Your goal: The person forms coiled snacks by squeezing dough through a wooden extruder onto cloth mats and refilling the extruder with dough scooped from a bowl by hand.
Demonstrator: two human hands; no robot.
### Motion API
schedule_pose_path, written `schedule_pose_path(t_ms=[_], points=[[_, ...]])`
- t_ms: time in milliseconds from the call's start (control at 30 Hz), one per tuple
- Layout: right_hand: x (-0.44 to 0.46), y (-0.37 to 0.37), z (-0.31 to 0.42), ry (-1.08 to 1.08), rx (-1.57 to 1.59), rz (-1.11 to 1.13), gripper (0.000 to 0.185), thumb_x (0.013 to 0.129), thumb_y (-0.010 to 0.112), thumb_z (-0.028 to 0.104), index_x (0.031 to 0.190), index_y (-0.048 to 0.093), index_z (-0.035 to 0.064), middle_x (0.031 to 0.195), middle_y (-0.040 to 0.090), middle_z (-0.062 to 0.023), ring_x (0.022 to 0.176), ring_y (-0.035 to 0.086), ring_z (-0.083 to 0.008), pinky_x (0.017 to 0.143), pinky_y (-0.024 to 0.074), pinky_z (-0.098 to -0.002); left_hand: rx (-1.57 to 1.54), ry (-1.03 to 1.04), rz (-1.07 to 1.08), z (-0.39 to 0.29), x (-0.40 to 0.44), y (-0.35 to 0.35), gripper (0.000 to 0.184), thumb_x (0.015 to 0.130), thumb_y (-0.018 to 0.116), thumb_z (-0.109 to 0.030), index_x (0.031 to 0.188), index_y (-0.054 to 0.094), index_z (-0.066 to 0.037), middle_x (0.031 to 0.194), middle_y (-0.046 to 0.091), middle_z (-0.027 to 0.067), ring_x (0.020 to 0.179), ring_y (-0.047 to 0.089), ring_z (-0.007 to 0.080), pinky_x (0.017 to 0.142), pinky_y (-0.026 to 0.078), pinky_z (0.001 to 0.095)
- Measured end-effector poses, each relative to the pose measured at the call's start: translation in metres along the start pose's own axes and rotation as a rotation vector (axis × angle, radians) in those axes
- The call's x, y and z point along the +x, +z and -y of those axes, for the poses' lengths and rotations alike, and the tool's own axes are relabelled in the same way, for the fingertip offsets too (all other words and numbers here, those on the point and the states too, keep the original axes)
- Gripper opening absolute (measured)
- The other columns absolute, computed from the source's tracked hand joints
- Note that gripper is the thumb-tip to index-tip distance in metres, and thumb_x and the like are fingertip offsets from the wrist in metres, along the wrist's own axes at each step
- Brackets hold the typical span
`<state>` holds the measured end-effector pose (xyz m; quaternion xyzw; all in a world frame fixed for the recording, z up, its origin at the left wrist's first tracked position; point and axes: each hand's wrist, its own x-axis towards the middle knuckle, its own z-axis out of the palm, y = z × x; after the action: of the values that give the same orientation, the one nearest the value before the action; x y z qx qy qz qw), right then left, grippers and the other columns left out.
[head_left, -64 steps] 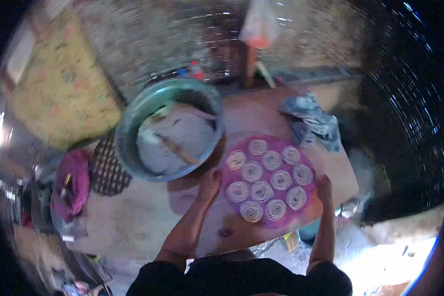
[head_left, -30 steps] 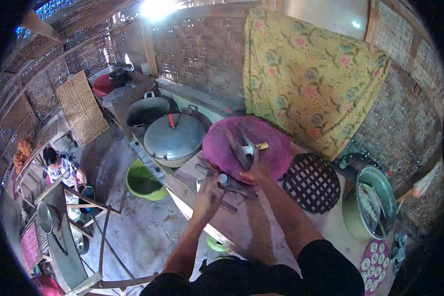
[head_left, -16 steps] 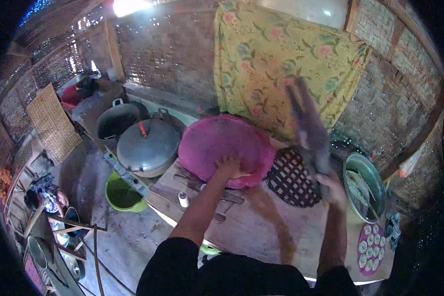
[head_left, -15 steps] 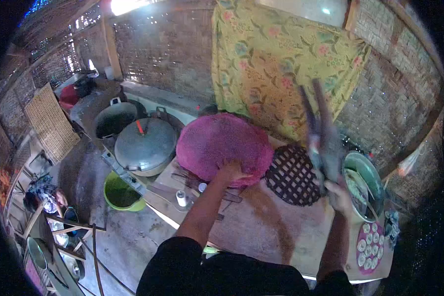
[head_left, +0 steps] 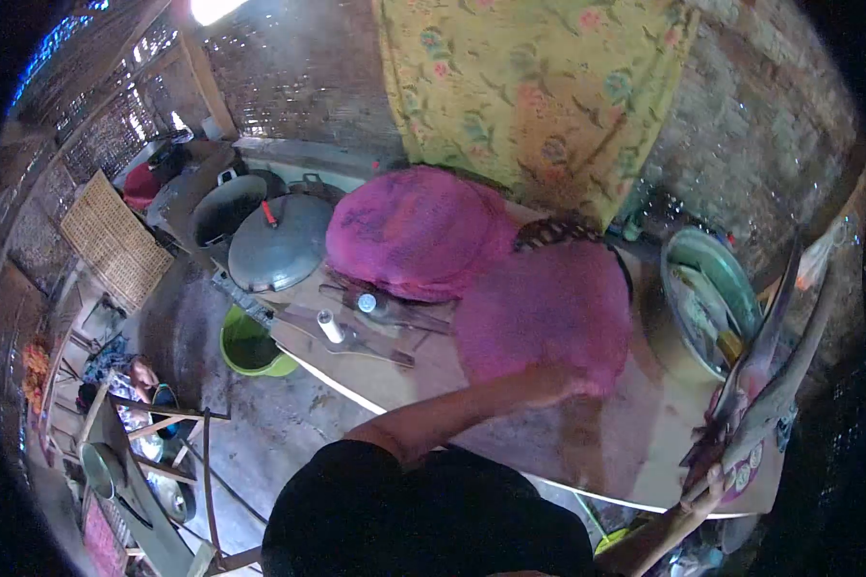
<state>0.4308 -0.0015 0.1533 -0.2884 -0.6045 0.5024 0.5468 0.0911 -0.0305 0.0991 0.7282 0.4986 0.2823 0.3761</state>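
My left hand (head_left: 553, 383) grips the near edge of a round pink mesh sheet (head_left: 544, 303). That sheet hangs over the table, partly covering a dark woven disc (head_left: 560, 231). Behind it to the left lies a stack of similar pink sheets (head_left: 419, 231). At the lower right, my right hand (head_left: 707, 492) is closed around a long grey tool (head_left: 775, 399) with two prongs pointing up and right. Under the tool, a pink sheet with white coils (head_left: 741, 476) is mostly hidden.
A green-grey tub (head_left: 707, 288) stands at the right. Knives (head_left: 370, 351), a white bottle (head_left: 330, 327) and a clear bottle (head_left: 368, 304) lie or stand on the table (head_left: 520, 438). Leftward are a lidded pot (head_left: 277, 252), a green basin (head_left: 250, 346) and a person's hand (head_left: 144, 375).
My left hand has pulled one pink sheet rightward from the stack. My right hand has moved down and right with the pronged tool. The view has shifted a little.
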Motion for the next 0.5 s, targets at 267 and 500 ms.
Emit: schedule_pose_path(t_ms=[267, 500], points=[[0.025, -0.017, 0.005, -0.033, 0.129, -0.056, 0.104, 0.059, 0.069, 0.054, 0.137, 0.027, -0.0023, 0.122, 0.044, -0.0211, 0.104, 0.047, -0.029, 0.089, 0.0354, -0.0386, 0.133, 0.352, 0.148, 0.111, 0.047, 0.219, 0.035, 0.092, 0.044, -0.03, 0.119, 0.055, -0.01, 0.129, 0.05, 0.0114, 0.117, 0.046, 0.0311, 0.096, 0.038, 0.0445], [0.049, -0.059, -0.015, 0.047, 0.226, 0.222, 0.114, 0.055, 0.077, 0.047, 0.14, 0.018, -0.0007, 0.112, 0.046, -0.0184, 0.082, 0.054, -0.0283, 0.068, 0.0454, -0.0382, 0.59, 0.11, 0.211, 0.059, 0.025, 0.189, 0.037, 0.089, 0.049, -0.028, 0.126, 0.051, -0.022, 0.143, 0.033, 0.0057, 0.127, 0.036, 0.0347, 0.096, 0.021, 0.0701]])
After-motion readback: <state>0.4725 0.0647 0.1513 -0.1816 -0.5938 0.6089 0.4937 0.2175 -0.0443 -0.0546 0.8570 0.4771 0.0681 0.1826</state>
